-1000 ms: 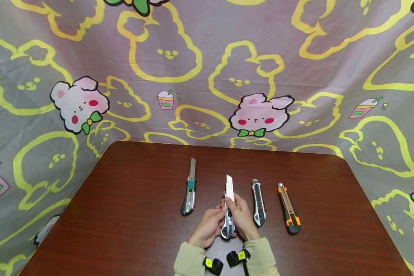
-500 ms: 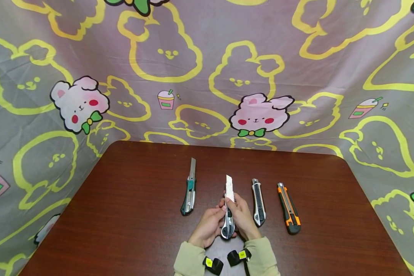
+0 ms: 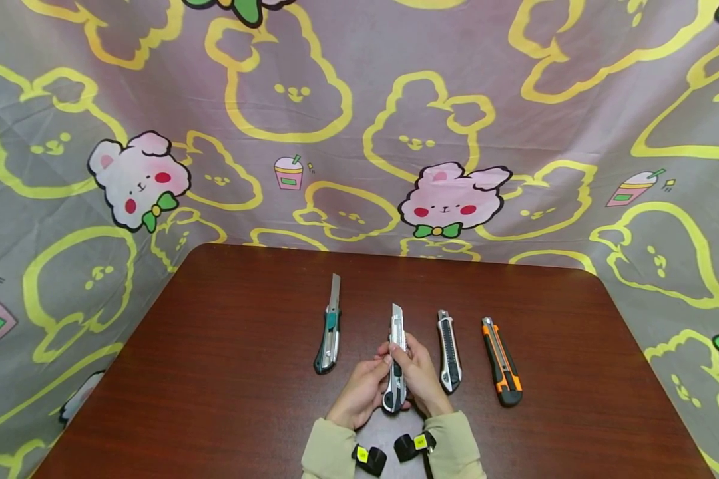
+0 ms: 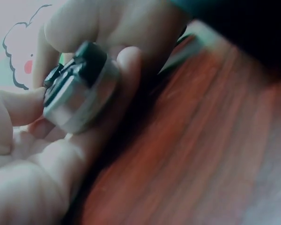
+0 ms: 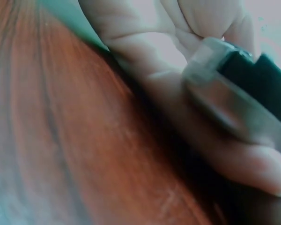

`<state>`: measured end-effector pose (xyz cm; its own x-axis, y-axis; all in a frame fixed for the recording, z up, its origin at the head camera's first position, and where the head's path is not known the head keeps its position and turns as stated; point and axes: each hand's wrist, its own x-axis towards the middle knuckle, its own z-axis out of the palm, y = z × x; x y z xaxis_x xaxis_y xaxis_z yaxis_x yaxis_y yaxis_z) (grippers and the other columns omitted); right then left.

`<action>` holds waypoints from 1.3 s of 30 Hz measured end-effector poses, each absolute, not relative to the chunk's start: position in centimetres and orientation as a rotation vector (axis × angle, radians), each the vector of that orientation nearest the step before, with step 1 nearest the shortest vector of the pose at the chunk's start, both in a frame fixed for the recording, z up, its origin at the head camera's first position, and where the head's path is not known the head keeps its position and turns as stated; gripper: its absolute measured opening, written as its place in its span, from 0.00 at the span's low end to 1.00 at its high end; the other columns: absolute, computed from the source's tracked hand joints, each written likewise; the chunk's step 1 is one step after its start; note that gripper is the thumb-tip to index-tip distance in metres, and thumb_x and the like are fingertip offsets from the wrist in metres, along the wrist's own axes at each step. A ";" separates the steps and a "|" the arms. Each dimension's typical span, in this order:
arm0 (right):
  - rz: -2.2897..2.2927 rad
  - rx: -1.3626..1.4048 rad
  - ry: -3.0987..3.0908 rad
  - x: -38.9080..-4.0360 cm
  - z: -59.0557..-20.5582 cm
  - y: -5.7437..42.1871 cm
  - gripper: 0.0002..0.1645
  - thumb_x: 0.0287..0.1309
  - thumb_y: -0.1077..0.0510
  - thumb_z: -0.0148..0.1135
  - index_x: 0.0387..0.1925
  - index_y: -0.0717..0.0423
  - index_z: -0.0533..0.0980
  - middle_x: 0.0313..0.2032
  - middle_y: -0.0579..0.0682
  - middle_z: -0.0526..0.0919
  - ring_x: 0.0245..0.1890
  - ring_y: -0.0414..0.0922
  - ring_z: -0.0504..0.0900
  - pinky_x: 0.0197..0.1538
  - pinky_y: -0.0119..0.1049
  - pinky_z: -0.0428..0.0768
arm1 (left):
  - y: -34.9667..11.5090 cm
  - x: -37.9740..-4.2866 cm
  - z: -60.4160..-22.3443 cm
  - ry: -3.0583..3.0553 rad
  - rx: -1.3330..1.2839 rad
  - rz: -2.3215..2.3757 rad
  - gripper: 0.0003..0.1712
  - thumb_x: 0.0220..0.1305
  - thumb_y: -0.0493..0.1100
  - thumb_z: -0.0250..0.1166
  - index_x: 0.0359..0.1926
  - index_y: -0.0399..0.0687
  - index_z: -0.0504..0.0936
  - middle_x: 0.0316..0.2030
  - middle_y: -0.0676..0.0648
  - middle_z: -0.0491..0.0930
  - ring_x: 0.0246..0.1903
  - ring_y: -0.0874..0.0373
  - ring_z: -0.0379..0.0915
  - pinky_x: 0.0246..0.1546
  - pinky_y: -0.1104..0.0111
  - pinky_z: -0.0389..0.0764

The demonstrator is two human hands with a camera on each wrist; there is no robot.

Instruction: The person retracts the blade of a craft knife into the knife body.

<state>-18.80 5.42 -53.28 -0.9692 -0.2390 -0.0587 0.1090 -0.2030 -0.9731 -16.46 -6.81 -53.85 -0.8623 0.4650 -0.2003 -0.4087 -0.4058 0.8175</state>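
Note:
A silver and black snap-off utility knife point(image 3: 393, 399) is held between both my hands, near the front middle of the table, with its tip pointing away from me. My left hand point(image 3: 359, 392) grips it from the left, thumb on its side. From the right, my right hand point(image 3: 424, 379) grips it too, and that thumb lies across the top of the knife. Close up in the left wrist view is the knife's rounded butt end point(image 4: 84, 103), fingers curled below it. The same end point(image 5: 234, 103) is blurred in the right wrist view.
Left of my hands lies a teal and silver utility knife point(image 3: 329, 339) with its long blade out. To the right lie a silver and black one point(image 3: 449, 352) and an orange and black one point(image 3: 502, 362). Patterned cloth point(image 3: 335, 159) hangs behind the brown table point(image 3: 228, 372).
The knife in my hands has tilted slightly, and the bright glare on its upper part has faded. Both hands stay almost in place, and the other knives have not moved.

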 end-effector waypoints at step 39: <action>-2.241 -0.037 1.818 -18.9 -53.3 5.4 0.30 0.60 0.46 0.51 0.48 0.72 0.67 0.38 0.65 0.81 0.34 0.43 0.81 0.40 0.30 0.78 | -6.5 -16.4 -53.6 1.379 0.074 2.300 0.21 0.69 0.42 0.43 0.53 0.29 0.67 0.45 0.37 0.75 0.40 0.52 0.75 0.37 0.49 0.79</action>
<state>-18.93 5.44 -53.31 -0.9671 -0.2126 -0.1398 0.1806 -0.1865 -0.9657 -16.37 -6.49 -53.61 -0.8954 0.4062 -0.1823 -0.3522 -0.3956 0.8482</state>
